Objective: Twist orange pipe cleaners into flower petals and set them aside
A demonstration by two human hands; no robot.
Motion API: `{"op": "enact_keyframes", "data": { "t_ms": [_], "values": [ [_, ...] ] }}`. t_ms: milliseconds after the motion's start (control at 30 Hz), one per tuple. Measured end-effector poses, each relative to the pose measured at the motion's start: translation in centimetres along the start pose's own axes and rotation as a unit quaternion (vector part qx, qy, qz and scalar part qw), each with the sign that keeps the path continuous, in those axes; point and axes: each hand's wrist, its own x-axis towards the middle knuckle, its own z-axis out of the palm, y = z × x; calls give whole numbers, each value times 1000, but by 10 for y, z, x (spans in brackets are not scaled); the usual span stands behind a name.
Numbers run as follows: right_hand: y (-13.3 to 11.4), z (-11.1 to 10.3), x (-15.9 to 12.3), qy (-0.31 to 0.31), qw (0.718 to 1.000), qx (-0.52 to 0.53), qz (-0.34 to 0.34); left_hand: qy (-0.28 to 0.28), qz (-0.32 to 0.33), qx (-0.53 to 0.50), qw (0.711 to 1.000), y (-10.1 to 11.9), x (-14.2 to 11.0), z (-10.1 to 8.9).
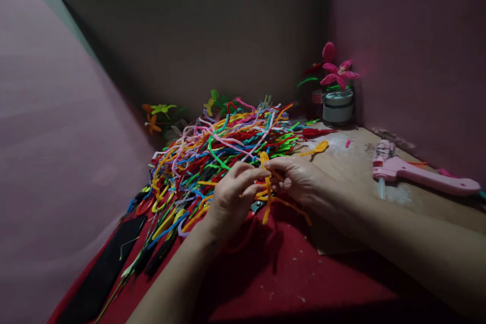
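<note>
My left hand and my right hand meet just in front of a big heap of coloured pipe cleaners. Between their fingertips they pinch an orange pipe cleaner, looped at its top, with a loose end hanging down. More orange strands stick out around and below the fingers. Behind my right hand, a finished-looking orange pipe-cleaner petal lies on the board. Part of a dark metal tool shows under my hands, the rest hidden.
A pink glue gun lies on the wooden board at right. Behind it stands a grey pot with a pink pipe-cleaner flower. At left, a black flat object and thin green stems rest on the red cloth.
</note>
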Motion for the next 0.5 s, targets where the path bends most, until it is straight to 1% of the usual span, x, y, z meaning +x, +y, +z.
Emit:
{"op": "enact_keyframes", "data": {
  "t_ms": [33,100,167,233,300,400,500],
  "values": [
    [-1,0,1,16,1000,12,8,-2,46,54,997,-2,-2,3],
    [-3,1,1,35,998,39,21,-3,104,127,986,-6,-5,7],
    [-4,2,1,48,996,63,31,4,135,154,979,-10,-8,11],
    [-4,2,1,58,995,73,42,14,159,158,974,-13,-10,11],
    [-4,3,1,53,994,80,61,15,195,165,967,-12,-11,9],
    [-5,4,0,25,988,104,112,-29,255,191,947,-7,-9,4],
    [-5,6,-2,42,982,117,144,-81,297,211,928,0,-9,2]
  ]
}}
